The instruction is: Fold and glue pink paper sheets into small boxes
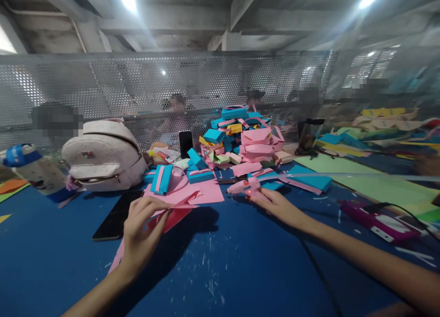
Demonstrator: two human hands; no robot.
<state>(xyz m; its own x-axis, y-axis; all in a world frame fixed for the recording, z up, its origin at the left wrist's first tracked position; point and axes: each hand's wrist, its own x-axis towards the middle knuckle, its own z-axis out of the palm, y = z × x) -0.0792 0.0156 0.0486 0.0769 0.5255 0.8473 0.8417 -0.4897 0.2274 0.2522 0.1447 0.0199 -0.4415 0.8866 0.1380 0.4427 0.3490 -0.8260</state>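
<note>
Between the thumb and fingers of my left hand is a folded piece of pink paper, held a little above the blue table. A pink strip hangs down behind that wrist. My right hand is wrapped round the handle of a pink glue gun, whose nozzle points left toward the paper. A dark cord runs down the table below my right forearm. Beyond the paper lie a flat pink sheet and a small blue paper bag with a pink stripe.
A tall pile of pink, blue and yellow paper bags stands at the back. Left are a white backpack, a bottle and a black tablet. A purple power strip and a green sheet lie right. A perforated metal screen rises behind.
</note>
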